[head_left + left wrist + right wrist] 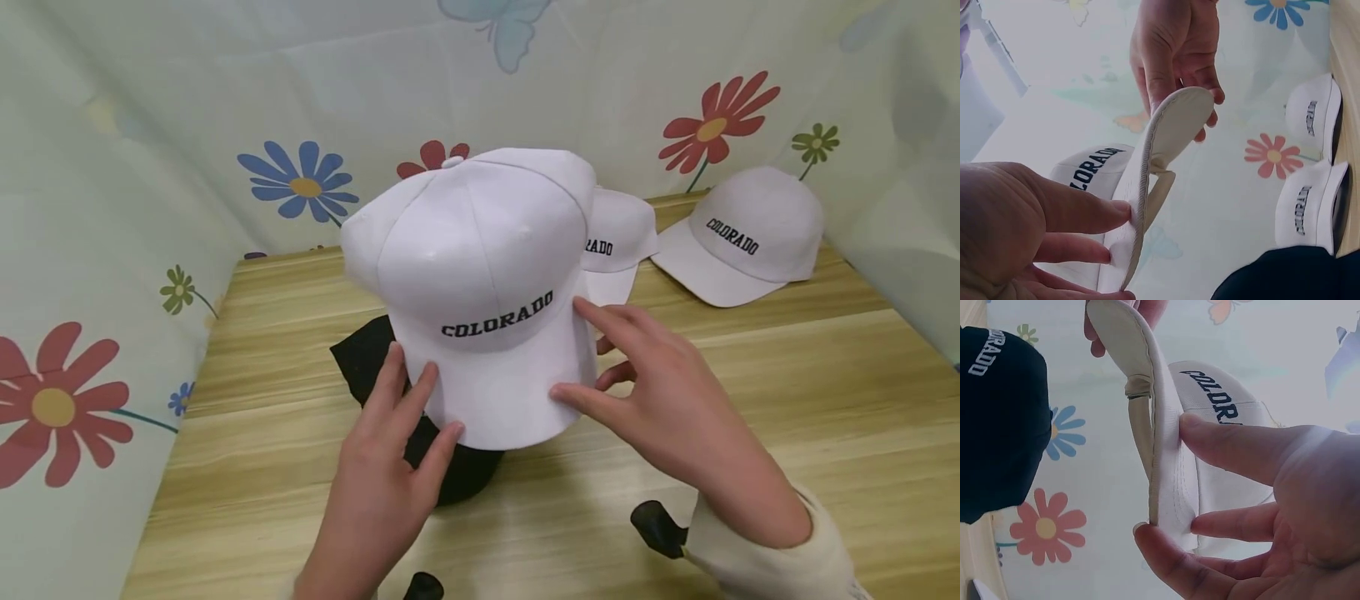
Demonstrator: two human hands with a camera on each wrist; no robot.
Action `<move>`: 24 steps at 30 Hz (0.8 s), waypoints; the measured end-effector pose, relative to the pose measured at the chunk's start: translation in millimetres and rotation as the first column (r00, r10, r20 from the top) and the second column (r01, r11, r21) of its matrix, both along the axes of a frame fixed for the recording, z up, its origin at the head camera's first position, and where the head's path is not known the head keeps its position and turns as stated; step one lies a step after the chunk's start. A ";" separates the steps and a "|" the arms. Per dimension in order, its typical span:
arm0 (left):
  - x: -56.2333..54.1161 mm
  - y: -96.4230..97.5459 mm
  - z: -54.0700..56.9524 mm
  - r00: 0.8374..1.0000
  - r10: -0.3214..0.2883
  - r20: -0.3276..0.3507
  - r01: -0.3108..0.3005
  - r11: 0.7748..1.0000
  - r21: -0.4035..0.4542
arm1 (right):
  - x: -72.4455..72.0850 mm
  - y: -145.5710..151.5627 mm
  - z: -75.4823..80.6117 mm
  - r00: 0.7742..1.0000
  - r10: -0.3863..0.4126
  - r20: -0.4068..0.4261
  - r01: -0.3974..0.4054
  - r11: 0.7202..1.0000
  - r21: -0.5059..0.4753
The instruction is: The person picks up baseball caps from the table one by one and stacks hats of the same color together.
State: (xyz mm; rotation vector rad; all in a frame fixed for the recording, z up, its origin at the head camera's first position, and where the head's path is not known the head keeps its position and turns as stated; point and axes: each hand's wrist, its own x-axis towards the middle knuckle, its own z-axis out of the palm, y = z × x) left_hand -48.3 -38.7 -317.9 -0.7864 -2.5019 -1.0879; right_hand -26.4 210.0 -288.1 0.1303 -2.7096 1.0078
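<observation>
A white baseball cap (483, 250) with black COLORADO lettering is held up over the table, crown away from me and brim towards me. My left hand (378, 471) pinches the brim's left edge between thumb and fingers. At the opposite edge, my right hand (667, 400) grips with thumb and fingers. The right wrist view shows the brim (1169, 444) edge-on, with the back strap (1139, 425) behind it. Under the held cap lies a black cap (468, 479), partly hidden; its pale lettering shows in the right wrist view.
Two more white COLORADO caps sit at the table's back right: one (622, 225) partly behind the held cap, another (765, 225) farther right. A flower-printed curtain (585, 92) surrounds the wood-grain table (825, 400). Small black devices (658, 529) are by the wrists.
</observation>
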 end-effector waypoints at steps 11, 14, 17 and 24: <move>6.3 24.8 0.6 0.991 -0.042 0.125 0.053 0.995 -0.080 | 10.9 23.4 -9.7 0.999 -0.020 -0.037 0.019 1.000 -0.025; 6.5 31.2 -1.2 0.991 -0.055 0.123 0.066 0.994 -0.087 | 13.8 29.9 -12.0 0.999 -0.027 -0.017 0.026 0.999 -0.029; 6.6 37.2 -3.9 0.989 -0.065 0.133 0.080 0.991 -0.108 | 16.9 36.4 -15.0 0.999 -0.037 0.013 0.037 0.999 -0.021; 2.7 52.7 -12.1 0.973 -0.111 0.203 0.145 0.976 -0.160 | 21.7 51.7 -27.0 0.998 -0.060 0.020 0.060 0.998 -0.011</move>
